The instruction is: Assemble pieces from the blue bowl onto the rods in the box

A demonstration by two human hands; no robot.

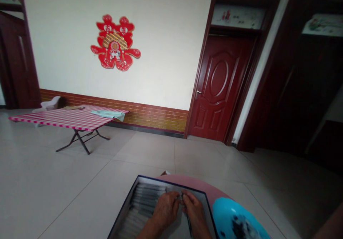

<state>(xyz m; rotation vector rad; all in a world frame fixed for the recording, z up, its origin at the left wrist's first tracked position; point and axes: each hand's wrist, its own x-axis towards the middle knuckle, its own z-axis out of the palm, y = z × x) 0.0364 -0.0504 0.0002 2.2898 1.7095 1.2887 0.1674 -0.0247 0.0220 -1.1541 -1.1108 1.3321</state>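
Both hands are closed over a shallow box (208,199) with dark edges, their fingertips pinched close together. My left hand (167,206) grips something small that its fingers mostly hide. Under the palm of my right hand (194,210) runs a thin dark pen-like stick (189,226), its upper end near the pinched fingertips. Rows of slim dark pen-like sticks (146,198) lie in the left part of the box, some under a clear, hazy cover. Right of the box is a blue bowl (226,210) with black and whitish small pieces (245,228) in it, too blurred to name.
Box and bowl rest on a round pink surface (193,182). Farther left stands a folding table (53,119) with a checked cover and a pale green cloth (107,114) on it. Behind are a white wall with a red ornament (115,44) and a closed red door (217,85).
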